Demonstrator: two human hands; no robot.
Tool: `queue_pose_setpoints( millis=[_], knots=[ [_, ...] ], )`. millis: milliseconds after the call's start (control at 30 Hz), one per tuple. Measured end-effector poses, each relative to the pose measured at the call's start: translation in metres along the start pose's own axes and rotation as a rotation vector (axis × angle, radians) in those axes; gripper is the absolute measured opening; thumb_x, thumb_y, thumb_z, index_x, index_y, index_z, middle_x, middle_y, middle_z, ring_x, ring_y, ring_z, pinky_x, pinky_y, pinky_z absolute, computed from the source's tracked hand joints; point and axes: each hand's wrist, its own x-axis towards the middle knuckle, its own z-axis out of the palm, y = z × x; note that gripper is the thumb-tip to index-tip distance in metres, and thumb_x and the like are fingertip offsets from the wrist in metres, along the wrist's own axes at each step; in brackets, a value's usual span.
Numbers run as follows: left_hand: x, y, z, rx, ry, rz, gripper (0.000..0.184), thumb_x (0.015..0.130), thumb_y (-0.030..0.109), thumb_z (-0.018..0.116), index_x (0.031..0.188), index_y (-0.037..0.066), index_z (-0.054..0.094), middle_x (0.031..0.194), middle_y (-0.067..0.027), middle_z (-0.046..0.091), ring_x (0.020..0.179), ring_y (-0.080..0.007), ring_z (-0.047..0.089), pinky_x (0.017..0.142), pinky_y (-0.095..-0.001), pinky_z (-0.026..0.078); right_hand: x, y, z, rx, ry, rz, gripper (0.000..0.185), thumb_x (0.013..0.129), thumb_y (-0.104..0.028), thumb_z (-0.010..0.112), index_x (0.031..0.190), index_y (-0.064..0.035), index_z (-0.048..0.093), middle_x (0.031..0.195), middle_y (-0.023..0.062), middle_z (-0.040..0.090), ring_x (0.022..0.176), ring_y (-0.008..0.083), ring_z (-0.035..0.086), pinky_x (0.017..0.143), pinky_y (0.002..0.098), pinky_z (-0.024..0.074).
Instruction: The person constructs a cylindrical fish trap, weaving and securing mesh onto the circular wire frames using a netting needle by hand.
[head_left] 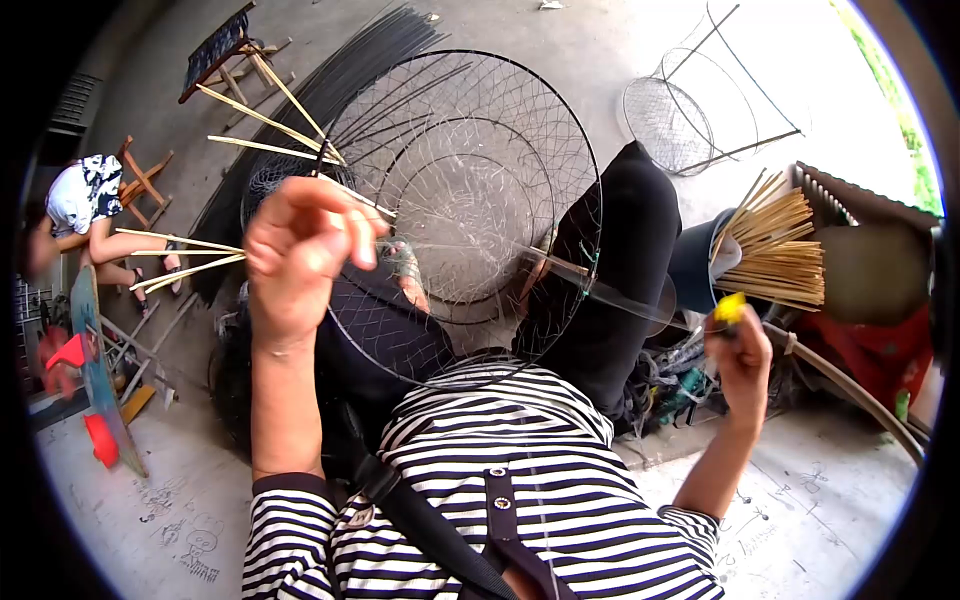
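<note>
My left hand is raised at the left rim of a round wire-hooped net cage, its fingers curled together. A thin pale stick sticks out from them over the mesh. Other bamboo sticks fan out behind this hand; how many it grips is hidden. Held out at the right, my right hand is closed on a small yellow-and-black tool, whose kind I cannot make out. A thin, blurred line runs from the mesh toward it. The cage stands between my knees, and its hoops are dark.
Beside my right knee, a dark bucket holds many bamboo sticks. Dark wires lie on the floor behind the cage. Another net frame stands farther off. A stool and a seated person are at the left.
</note>
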Motion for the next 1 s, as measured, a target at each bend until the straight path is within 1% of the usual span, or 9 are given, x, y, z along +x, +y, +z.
queue_pose_setpoints(
  millis=[100,167,233,367,500,700,800,867,1000],
  knots=[
    [0.005,0.005,-0.014,0.009,0.022,0.071,0.020,0.080,0.008,0.058,0.099,0.000,0.060,0.063,-0.0005,0.048,0.064,-0.0130,0.051,0.087,-0.0384,0.045,-0.012,0.004,-0.053,0.019,-0.008,0.262,0.017,0.091,-0.010,0.063,0.101,0.0000,0.054,0.079,0.0034,0.057,0.074,0.0120,0.057,0.068,0.0243,0.0480],
    [0.006,0.002,-0.012,0.058,-0.057,0.066,0.027,0.077,0.005,0.059,0.103,-0.002,0.062,0.075,-0.0030,0.058,0.071,-0.0135,0.053,0.089,-0.0350,0.044,-0.010,0.004,-0.053,0.867,0.601,-0.167,0.014,0.095,-0.014,0.058,0.096,-0.0049,0.047,0.067,0.0003,0.049,0.062,0.0097,0.055,0.055,0.0239,0.0468],
    [0.010,0.011,0.017,0.499,-0.087,0.099,0.040,0.070,-0.003,0.058,0.110,-0.001,0.062,0.093,-0.0077,0.065,0.073,-0.0165,0.057,0.085,-0.0319,0.047,-0.031,0.015,-0.110,1.633,0.156,-0.454,0.016,0.098,-0.018,0.056,0.096,-0.0090,0.043,0.062,-0.0021,0.043,0.050,0.0065,0.047,0.044,0.0207,0.0402],
    [0.018,-0.004,0.051,0.883,-0.699,0.252,0.062,0.065,-0.007,0.056,0.126,0.007,0.056,0.125,-0.0149,0.061,0.084,-0.0264,0.067,0.071,-0.0345,0.054,-0.029,0.004,-0.076,0.984,0.587,-0.306,0.029,0.098,-0.026,0.058,0.112,-0.0039,0.045,0.058,-0.0035,0.040,0.041,0.0039,0.034,0.036,0.0198,0.0290],
    [0.026,-0.012,0.039,1.341,-0.782,0.081,0.067,0.064,-0.006,0.057,0.129,0.009,0.053,0.103,-0.0123,0.062,0.080,-0.0295,0.065,0.070,-0.0379,0.054,-0.008,-0.005,-0.044,0.847,-0.137,-0.332,0.042,0.097,-0.027,0.059,0.125,-0.0002,0.042,0.054,-0.0044,0.035,0.038,0.0049,0.030,0.034,0.0226,0.0258],
    [0.026,0.059,0.008,1.318,-0.367,0.336,0.023,0.068,-0.010,0.062,0.086,0.004,0.061,0.083,-0.0109,0.057,0.068,-0.0288,0.062,0.061,-0.0357,0.047,0.035,-0.094,0.076,0.276,-0.279,-0.251,0.026,0.084,0.001,0.064,0.109,0.0035,0.066,0.084,0.0079,0.067,0.062,0.0114,0.061,0.054,0.0220,0.0475],
    [0.012,0.066,0.010,1.287,-0.448,0.322,0.017,0.069,-0.010,0.060,0.081,0.001,0.060,0.082,-0.0102,0.055,0.069,-0.0284,0.060,0.063,-0.0342,0.048,0.059,-0.129,0.148,-0.168,-0.387,-0.606,0.048,0.072,0.007,0.067,0.118,-0.0063,0.063,0.114,0.0125,0.065,0.083,0.0206,0.068,0.073,0.0311,0.0555],
    [0.004,0.066,0.010,1.296,-0.453,0.338,0.016,0.070,-0.011,0.060,0.081,0.001,0.059,0.084,-0.0102,0.054,0.073,-0.0268,0.060,0.066,-0.0341,0.049,0.075,-0.131,0.193,-0.318,-0.379,-0.837,0.055,0.074,-0.003,0.071,0.126,-0.0064,0.054,0.113,0.0155,0.064,0.088,0.0333,0.066,0.073,0.0394,0.0552],
    [-0.002,0.066,-0.015,1.157,-0.322,0.254,0.017,0.071,-0.008,0.061,0.084,0.004,0.061,0.090,-0.0089,0.057,0.075,-0.0243,0.065,0.067,-0.0335,0.052,0.091,-0.121,0.221,-0.577,-0.489,-0.516,0.040,0.088,-0.019,0.065,0.125,-0.0082,0.055,0.103,0.0141,0.065,0.088,0.0325,0.066,0.073,0.0402,0.0540]
  ],
)
